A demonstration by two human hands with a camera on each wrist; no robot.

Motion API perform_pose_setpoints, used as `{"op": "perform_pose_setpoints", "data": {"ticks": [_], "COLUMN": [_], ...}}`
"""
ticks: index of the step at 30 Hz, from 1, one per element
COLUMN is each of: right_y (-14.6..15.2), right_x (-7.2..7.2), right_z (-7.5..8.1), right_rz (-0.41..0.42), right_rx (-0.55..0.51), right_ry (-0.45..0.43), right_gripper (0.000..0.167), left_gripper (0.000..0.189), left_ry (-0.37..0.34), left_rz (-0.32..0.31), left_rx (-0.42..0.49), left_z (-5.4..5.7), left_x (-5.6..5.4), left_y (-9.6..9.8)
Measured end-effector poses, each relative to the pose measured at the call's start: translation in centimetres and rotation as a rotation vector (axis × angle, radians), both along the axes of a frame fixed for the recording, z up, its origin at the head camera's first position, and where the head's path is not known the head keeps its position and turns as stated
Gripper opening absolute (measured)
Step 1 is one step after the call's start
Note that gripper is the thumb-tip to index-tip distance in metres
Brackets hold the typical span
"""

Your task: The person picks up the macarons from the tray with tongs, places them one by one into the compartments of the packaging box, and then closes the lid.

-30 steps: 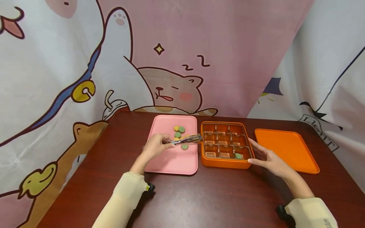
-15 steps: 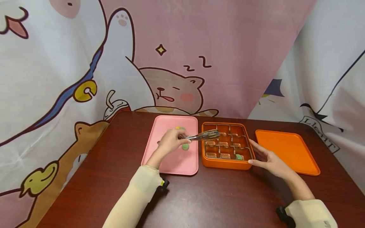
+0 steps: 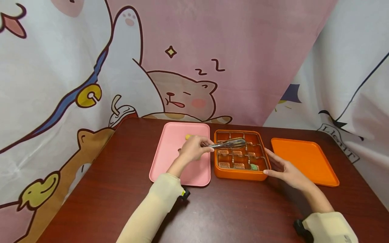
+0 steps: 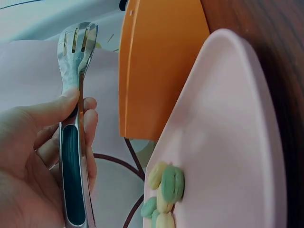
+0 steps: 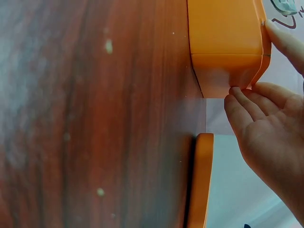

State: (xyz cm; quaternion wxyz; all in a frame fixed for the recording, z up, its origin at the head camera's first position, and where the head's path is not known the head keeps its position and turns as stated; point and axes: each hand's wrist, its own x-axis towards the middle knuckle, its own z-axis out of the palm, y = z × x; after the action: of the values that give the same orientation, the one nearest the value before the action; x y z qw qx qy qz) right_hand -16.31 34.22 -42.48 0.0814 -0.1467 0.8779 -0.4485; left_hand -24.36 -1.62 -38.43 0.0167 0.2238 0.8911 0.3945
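Observation:
My left hand (image 3: 194,148) holds metal tongs (image 3: 229,144), their slotted heads above the orange box's compartments. In the left wrist view, thumb and fingers grip the tongs' handle (image 4: 73,171); whether anything sits between the heads, I cannot tell. The divided orange box (image 3: 241,174) has one green macaron (image 3: 254,166) in its near right compartment. At that box's right side rests my right hand (image 3: 287,172), thumb at the near corner and fingers against the wall. Green and yellow macarons (image 4: 172,184) lie on the pink tray (image 3: 164,168), mostly hidden by the left hand in the head view.
A flat orange tray (image 3: 305,160) lies on the dark wooden table (image 3: 231,209), right of the box. The pink tray stands close to the box's left side. A printed cartoon curtain (image 3: 243,40) hangs behind the table.
My left hand has carried the tongs rightward from above the pink tray to over the orange box. The right hand has stayed against the box.

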Motion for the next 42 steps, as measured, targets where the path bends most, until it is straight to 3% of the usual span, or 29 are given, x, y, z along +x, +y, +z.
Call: {"op": "perform_pose_setpoints", "data": {"ticks": [11, 20, 27, 42], "right_y": [-0.1, -0.2, -0.1, -0.1], "right_x": [0.1, 0.2, 0.2, 0.2], "right_z": [0.1, 0.4, 0.5, 0.9], "right_rz": [0.005, 0.01, -0.015, -0.027], "right_rx": [0.002, 0.028, 0.16, 0.172], "right_ry": [0.004, 0.022, 0.063, 0.056], "right_gripper": [0.08, 0.082, 0.084, 0.084], "left_gripper": [0.013, 0.014, 0.015, 0.013], "left_ry": [0.024, 0.006, -0.018, -0.031], "left_rz": [-0.029, 0.02, 0.027, 0.055], "left_rx": [-0.034, -0.083, -0.115, -0.158], "left_z": [-0.3, 0.0, 0.0, 0.0], "left_x": [0.0, 0.5, 0.5, 0.4], "left_y": [1.6, 3.4, 4.6, 6.2]}}
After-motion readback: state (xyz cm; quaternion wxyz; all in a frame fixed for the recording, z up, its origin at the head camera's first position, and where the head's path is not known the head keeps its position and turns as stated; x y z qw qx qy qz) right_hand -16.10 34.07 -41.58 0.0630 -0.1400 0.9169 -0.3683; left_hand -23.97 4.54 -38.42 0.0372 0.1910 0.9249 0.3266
